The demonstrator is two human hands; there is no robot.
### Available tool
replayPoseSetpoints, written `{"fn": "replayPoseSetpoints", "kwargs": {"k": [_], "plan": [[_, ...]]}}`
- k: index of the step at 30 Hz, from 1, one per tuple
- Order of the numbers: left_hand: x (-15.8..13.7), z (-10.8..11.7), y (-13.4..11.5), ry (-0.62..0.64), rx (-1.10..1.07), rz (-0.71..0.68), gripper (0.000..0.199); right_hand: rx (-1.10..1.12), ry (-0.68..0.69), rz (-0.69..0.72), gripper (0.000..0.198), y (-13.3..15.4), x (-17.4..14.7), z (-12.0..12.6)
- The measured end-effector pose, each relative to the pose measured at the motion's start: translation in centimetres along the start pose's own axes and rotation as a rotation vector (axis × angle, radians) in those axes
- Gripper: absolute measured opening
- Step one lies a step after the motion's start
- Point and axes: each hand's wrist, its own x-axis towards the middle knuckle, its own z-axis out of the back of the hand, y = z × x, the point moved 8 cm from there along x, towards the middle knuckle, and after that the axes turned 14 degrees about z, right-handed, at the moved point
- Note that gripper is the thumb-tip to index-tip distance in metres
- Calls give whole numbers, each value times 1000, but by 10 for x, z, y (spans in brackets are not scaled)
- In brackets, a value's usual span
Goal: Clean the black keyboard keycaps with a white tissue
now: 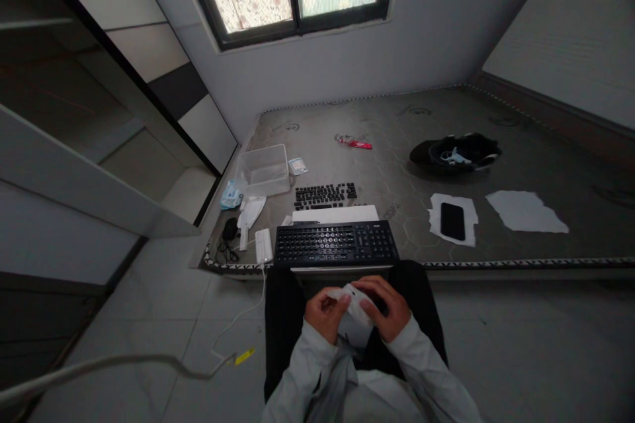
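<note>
Head view, left hand (325, 312) and right hand (389, 309) pinching white sheet (358, 307) nearside of keyboard (335, 242), clear box (262, 172) beyond keyboard's left end, sheet's dark spot (353, 292) indistinct.

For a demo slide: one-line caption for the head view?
Left hand and right hand hold a white item before a black keyboard, with keycaps laid out beyond it.

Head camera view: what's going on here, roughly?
A seated person's left hand and right hand hold a thin, crumpled white sheet, paper or cloth, above the lap. Just ahead, a long black keyboard lies at the near edge of a grey patterned mattress, its main block apparently stripped of keycaps. Loose black keycaps sit in rows beyond it.
</note>
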Motion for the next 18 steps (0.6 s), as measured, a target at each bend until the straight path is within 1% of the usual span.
{"fn": "replayPoseSetpoints", "kwargs": {"k": [7,11,15,18], "plan": [[0,-2,2,21,-50,51,28,-24,-14,5,25,-2,-1,-1],[1,-2,6,41,-88,67,32,-20,-10,-3,22,-3,-1,-1],[5,-3,11,82,-55,90,36,-51,-22,-15,21,-4,-1,1],[6,-3,13,103,-30,89,37,-75,-25,23,21,-3,-1,2]]}}
